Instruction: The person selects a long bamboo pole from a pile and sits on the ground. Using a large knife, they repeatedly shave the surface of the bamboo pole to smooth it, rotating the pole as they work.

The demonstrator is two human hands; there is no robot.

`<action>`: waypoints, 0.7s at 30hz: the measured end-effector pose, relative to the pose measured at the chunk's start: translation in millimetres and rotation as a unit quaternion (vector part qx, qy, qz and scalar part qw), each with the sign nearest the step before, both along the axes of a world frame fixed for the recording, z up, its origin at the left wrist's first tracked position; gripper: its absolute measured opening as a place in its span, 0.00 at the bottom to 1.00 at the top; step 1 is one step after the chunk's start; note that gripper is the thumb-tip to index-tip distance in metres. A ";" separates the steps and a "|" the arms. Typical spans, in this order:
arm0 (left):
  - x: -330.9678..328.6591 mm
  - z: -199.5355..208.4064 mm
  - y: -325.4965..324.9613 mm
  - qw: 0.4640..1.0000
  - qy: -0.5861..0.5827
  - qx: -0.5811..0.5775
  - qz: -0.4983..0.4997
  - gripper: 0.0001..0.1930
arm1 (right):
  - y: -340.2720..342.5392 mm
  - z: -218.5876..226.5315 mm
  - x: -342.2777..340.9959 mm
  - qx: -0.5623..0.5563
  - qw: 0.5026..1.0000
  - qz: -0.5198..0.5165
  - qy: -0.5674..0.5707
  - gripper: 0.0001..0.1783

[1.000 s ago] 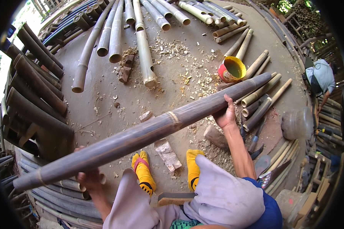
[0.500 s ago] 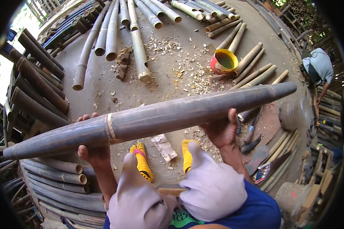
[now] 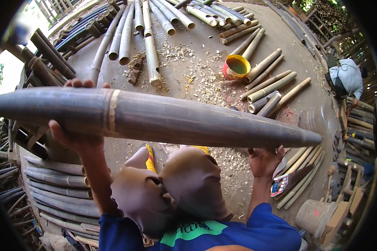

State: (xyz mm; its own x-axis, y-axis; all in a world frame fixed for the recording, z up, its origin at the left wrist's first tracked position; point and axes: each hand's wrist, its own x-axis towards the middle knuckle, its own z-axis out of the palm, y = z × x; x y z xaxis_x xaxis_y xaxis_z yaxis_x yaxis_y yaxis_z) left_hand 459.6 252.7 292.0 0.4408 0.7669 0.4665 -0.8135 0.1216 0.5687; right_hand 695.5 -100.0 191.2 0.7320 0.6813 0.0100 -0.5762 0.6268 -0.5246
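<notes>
A thick, dark bamboo pole (image 3: 197, 118) with one pale node ring lies across the view, held up in front of my knees. Its left end is raised toward the rim of the view and its right end slants down. My left hand (image 3: 81, 140) grips it left of the ring, thumb on the near side and fingertips showing over the far edge. Under the right part, my right hand (image 3: 264, 162) supports the pole from below, its fingers partly hidden behind it. Below the pole are my covered knees (image 3: 190, 178) and, partly hidden, yellow-clad feet (image 3: 151, 159).
Cut bamboo lengths (image 3: 264, 65) fan out across the floor. A red and yellow bucket (image 3: 236, 67) of liquid stands among wood chips (image 3: 201, 90). Stacked bamboo (image 3: 56, 180) lies at left. A saw (image 3: 295, 182) rests at right, near a pale bucket (image 3: 316, 215). Another person (image 3: 348, 77) bends at far right.
The pole has tipped: its left end rose and its right end dropped. My left hand moved up and left, my right hand down and right. My knees shifted and now hide more of my feet.
</notes>
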 end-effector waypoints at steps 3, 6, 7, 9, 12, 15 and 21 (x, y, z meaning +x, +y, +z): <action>13.7 35.3 -3.5 0.992 -0.077 -0.064 -0.078 0.40 | -21.5 9.0 -22.1 -0.007 0.999 -0.013 0.036 0.30; 32.9 56.5 -6.8 0.995 -0.001 -0.091 0.029 0.38 | -37.0 11.3 -44.0 0.015 0.996 -0.002 0.088 0.29; 41.0 55.9 -4.1 0.994 0.003 -0.104 0.014 0.36 | -41.2 11.6 -50.8 0.019 0.995 0.000 0.103 0.29; 49.5 53.0 -3.4 0.992 0.072 -0.105 -0.018 0.35 | -42.9 15.0 -63.0 -0.002 0.992 0.002 0.123 0.29; 76.6 43.2 -5.9 0.979 0.153 -0.127 0.041 0.33 | -54.8 13.2 -78.1 -0.064 0.983 0.000 0.171 0.28; 108.3 18.4 -5.5 0.964 0.202 -0.175 0.013 0.34 | -74.7 6.5 -84.0 -0.105 0.964 0.021 0.242 0.27; 140.2 -37.8 -3.5 0.932 0.283 -0.224 -0.037 0.32 | -85.1 47.6 -84.7 -0.455 0.880 0.114 -0.075 0.22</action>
State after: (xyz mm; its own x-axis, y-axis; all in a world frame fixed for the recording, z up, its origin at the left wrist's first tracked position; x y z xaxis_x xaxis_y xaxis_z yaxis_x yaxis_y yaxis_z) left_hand 599.8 249.2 254.2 0.5782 0.7870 -0.2152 -0.3792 0.4928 0.7832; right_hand 610.8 -185.0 238.8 0.6127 0.5852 -0.5311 -0.5143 -0.2151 -0.8302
